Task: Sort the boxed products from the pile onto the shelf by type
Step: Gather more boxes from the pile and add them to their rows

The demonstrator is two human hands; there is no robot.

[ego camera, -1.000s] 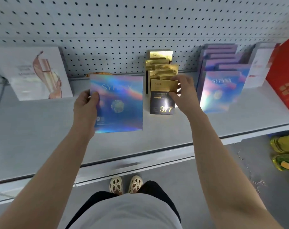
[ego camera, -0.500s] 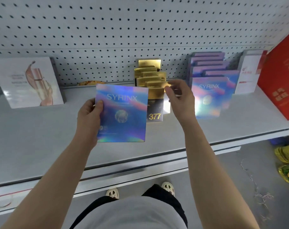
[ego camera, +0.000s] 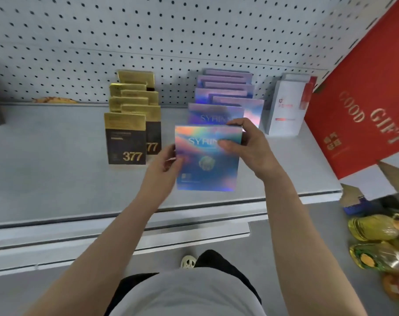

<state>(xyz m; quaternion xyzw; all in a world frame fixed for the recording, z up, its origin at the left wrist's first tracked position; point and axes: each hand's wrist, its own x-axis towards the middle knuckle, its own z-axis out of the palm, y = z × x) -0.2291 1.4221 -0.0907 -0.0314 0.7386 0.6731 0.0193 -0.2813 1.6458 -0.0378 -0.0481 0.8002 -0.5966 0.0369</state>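
On the left part of the shelf (ego camera: pixel 45 156) I see the row of gold and black boxes (ego camera: pixel 125 137), standing upright one behind the other, so that type is already grouped and each front shows its "377". Next comes my left hand (ego camera: pixel 164 165): its fingers pinch the left edge of the holographic box (ego camera: pixel 207 160), which I hold upright and just in front of the row of the same holographic boxes (ego camera: pixel 219 103). My right hand (ego camera: pixel 248 144) grips the top right corner of this box, thumb on the front face and fingers over the top edge. I judge that I use two hands to keep the thin box straight, so it can stand at the head of its own row and not fall flat. It does not seem to rest on the shelf yet. Further right stand the white boxes (ego camera: pixel 285 110) against the pegboard, and a large red gift box (ego camera: pixel 363 110) leans at the end.
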